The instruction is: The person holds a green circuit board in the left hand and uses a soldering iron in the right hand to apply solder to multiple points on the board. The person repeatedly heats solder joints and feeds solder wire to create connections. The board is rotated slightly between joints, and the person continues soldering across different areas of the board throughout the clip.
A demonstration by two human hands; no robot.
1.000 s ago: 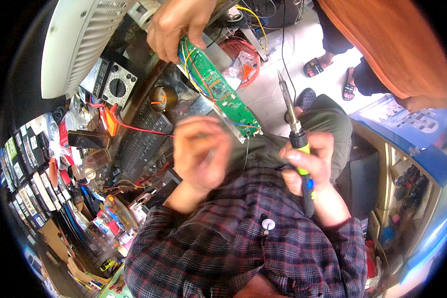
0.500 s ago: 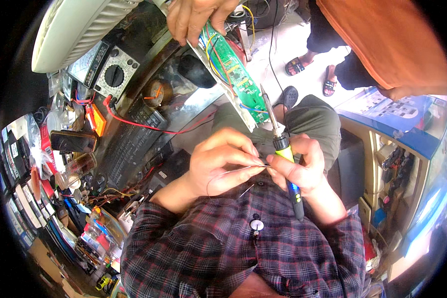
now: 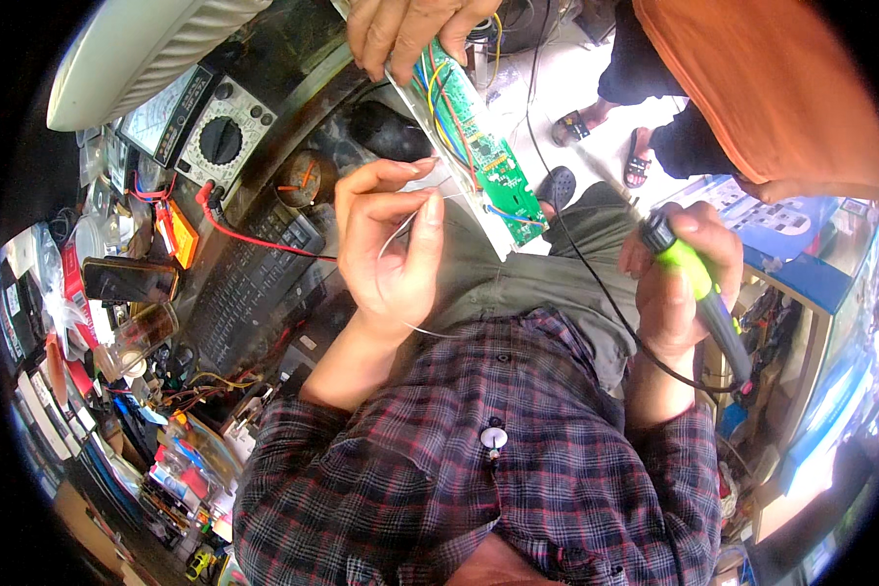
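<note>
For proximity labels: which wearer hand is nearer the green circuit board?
Left. Left hand is just left of the green circuit board, right hand farther off to its right.

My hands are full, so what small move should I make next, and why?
I'd probably move the soldering iron in your right hand toward the circuit board. It sits apart from the board, off to its right, while your left hand holds thin wire near it and another person's hand grips the board's far end.

Dark plaid shirt (image 3: 381,488) checked in red and white, olive trousers (image 3: 527,283)
</note>
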